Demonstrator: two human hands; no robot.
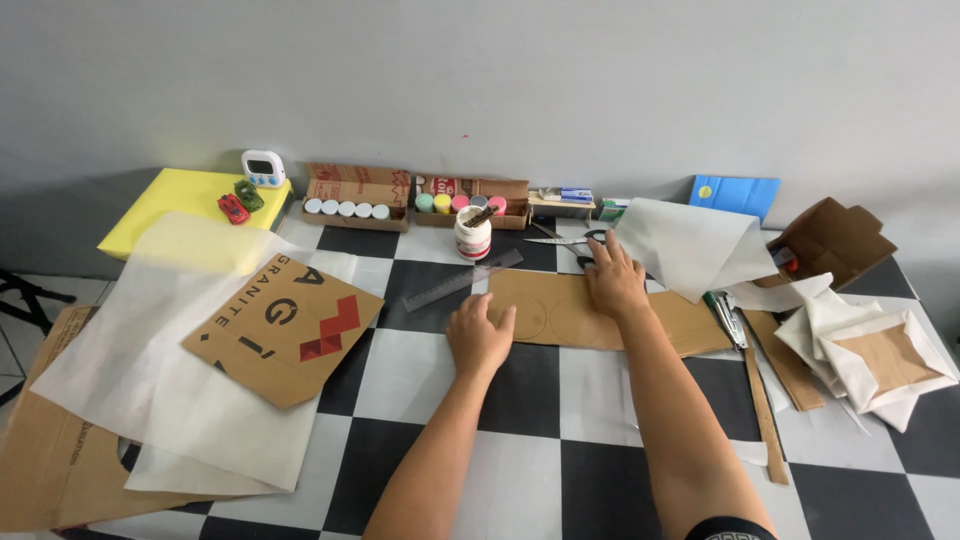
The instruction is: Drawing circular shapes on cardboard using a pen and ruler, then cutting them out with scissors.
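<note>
A brown cardboard strip (560,312) with drawn circles lies across the checkered floor. My left hand (478,334) rests flat on its left end, fingers slightly apart, holding nothing. My right hand (612,276) lies flat on the strip's upper middle, fingertips beside black-handled scissors (578,245). A metal ruler (462,280) lies at an angle just above my left hand. A white glue jar (472,235) with a stick in it stands behind the ruler.
Printed cardboard (283,326) and tracing paper sheets (170,330) lie at left. Boxes of paint pots (350,208) line the wall. A white paper sheet (690,245), a stapler (727,318), a wooden ruler (765,410) and fabric-wrapped cardboard (880,360) are at right. A yellow board (175,200) holds a timer.
</note>
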